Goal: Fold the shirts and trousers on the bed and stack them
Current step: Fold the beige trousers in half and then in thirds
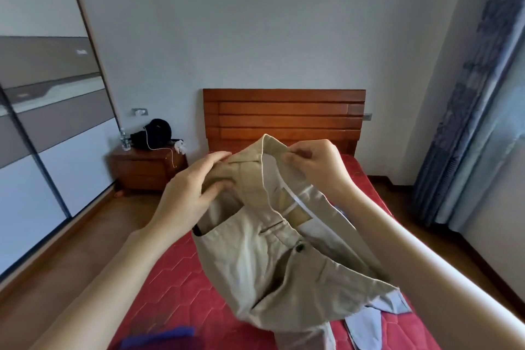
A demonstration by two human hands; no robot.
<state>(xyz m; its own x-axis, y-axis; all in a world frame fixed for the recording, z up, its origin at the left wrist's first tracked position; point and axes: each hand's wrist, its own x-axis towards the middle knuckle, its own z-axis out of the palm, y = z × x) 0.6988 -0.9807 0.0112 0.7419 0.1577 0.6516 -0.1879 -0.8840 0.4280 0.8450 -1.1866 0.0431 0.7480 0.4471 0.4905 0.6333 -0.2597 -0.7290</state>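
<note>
Beige trousers (264,258) hang in the air above the red mattress (181,287), waistband up, button and inner lining showing. My left hand (196,187) grips the waistband on its left side, fingers curled into the fabric. My right hand (315,162) pinches the waistband's upper right edge. A light blue shirt (377,312) lies on the mattress below the trousers, partly hidden by them. A blurred dark blue garment (159,338) shows at the bottom edge.
A wooden headboard (284,116) stands at the far end. A wooden nightstand (147,167) at the left holds a black bag, a cable and a water bottle. A sliding wardrobe (42,122) lines the left wall; blue curtains (468,122) hang right.
</note>
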